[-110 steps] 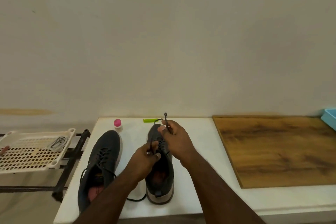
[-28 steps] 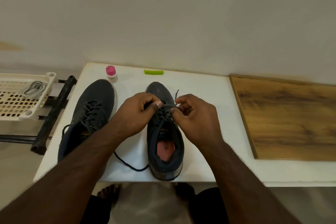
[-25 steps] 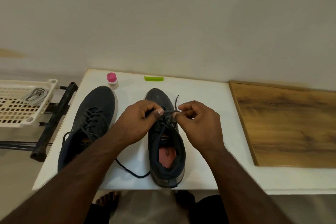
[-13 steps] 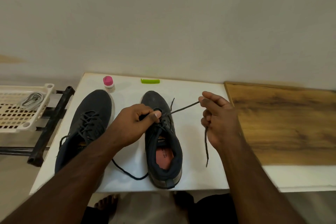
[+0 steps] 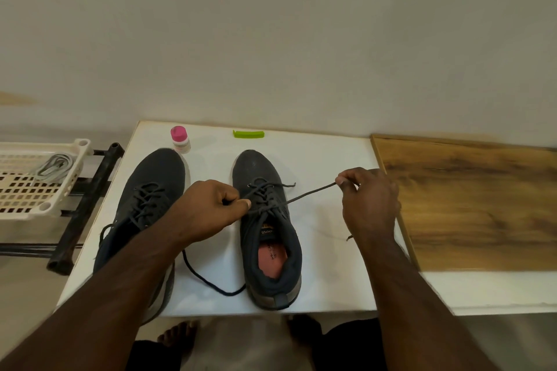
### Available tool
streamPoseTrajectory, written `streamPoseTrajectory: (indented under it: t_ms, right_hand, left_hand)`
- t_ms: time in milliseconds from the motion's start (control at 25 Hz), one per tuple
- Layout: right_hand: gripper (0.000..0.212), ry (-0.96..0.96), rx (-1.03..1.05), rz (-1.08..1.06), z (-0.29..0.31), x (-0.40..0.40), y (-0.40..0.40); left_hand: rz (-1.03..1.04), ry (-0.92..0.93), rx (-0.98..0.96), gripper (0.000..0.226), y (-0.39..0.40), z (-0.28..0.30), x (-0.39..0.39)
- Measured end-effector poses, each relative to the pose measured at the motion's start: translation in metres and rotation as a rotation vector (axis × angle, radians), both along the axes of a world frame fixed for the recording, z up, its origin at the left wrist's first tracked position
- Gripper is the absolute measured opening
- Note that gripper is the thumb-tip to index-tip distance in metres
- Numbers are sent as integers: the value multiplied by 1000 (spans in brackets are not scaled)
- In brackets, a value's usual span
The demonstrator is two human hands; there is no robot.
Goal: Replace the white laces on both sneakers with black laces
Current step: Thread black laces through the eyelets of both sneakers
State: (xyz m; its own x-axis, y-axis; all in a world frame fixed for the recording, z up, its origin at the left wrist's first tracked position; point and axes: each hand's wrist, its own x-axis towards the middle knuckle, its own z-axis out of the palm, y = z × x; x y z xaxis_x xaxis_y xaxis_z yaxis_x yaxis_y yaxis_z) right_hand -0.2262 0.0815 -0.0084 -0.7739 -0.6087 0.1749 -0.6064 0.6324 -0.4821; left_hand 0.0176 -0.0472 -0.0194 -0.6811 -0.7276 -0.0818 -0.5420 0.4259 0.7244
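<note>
The right hand (image 5: pixel 369 205) has drawn the black lace (image 5: pixel 310 194) farther out — both hands' fingers pinch it.

Bare forearms, bare feet, dark shorts

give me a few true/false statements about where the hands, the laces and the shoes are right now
1. The right hand pinches a black lace drawn taut from the right sneaker. True.
2. The left hand lies flat on the white table. False: it grips the lacing at that sneaker's eyelets.
3. The left sneaker has white laces. False: its laces are dark.
4. A pink-capped bottle stands beyond the left sneaker's toe. True.
5. The green clip lies on the wooden board. False: it lies on the white table.
</note>
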Motion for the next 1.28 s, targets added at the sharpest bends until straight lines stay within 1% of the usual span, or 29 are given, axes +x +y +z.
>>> streamPoseTrajectory:
  t_ms: [80, 160, 200, 280, 320, 360, 400, 440, 480, 520, 560, 600, 640, 720, 800, 880, 960, 1000, 1040, 1120, 1200, 1280]
  right_hand:
    - [10, 41, 78, -51, -1, -3, 1]
    - [12, 62, 138, -39, -1, 2, -1]
    - [15, 63, 149, -13, -1, 6, -3]
    - [24, 96, 127, 47, -1, 16, -6]
    - [26, 88, 95, 74, -2, 20, -6]
    - [25, 14, 64, 102, -3, 23, -5]
    - [25, -140, 55, 124, -3, 24, -4]
    - [30, -347, 69, 130, -3, 25, -4]
    - [36, -545, 93, 117, -2, 28, -4]
    - [40, -696, 119, 94, -1, 31, -4]
    - [43, -796, 136, 76, 1, 34, -4]
    - [43, -850, 148, 71, 1, 37, -6]
    - [43, -875, 155, 76, 1, 39, -7]
    - [37, -889, 114, 91, -1, 44, -11]
    - [28, -901, -22, 62, -2, 46, -15]
    - [30, -1000, -188, -21, -1, 44, -17]
    - [34, -1196, -377, -102, 0, 38, -17]
    - [33, -1309, -475, -135, 1, 36, -17]
    - [31, -1404, -561, -164, 2, 33, -17]
    - [29, -1497, -670, -215, 1, 28, -16]
    - [28, -1481, -704, -258, 0, 21, -14]
    - [24, -1419, -696, -279, -2, 14, -11]
  left_hand:
    - [-23, -44, 25, 47, -2, -3, 1]
    - [-20, -60, 18, 42, -1, -7, 2]
    - [11, -36, -19, 36, -1, -8, 1]
    - [147, 43, -135, 19, -1, -6, 0]
    - [237, 61, -168, 20, -2, -5, -1]
    - [319, 36, -169, 29, -3, -4, -2]
    - [366, -38, -142, 43, -4, -5, -4]
    - [373, -144, -78, 58, -4, -6, -5]
    - [357, -238, 25, 70, -3, -6, -6]
    - [338, -305, 158, 78, -1, -6, -7]
    - [323, -346, 295, 83, 2, -6, -9]
    - [313, -362, 407, 83, 4, -5, -10]
    - [308, -357, 477, 77, 5, -6, -11]
    - [336, -272, 508, 58, 6, -7, -14]
    - [439, -47, 568, 37, 4, -6, -15]
    - [545, 269, 766, 20, 1, 1, -13]
    - [585, 597, 1015, 11, -2, 8, -12]
    - [578, 710, 1093, 11, -2, 10, -12]
    - [560, 750, 1107, 12, -2, 12, -13]
    - [536, 683, 1016, 16, 1, 11, -14]
    - [533, 598, 926, 20, 1, 10, -13]
    - [523, 571, 899, 21, 1, 9, -11]
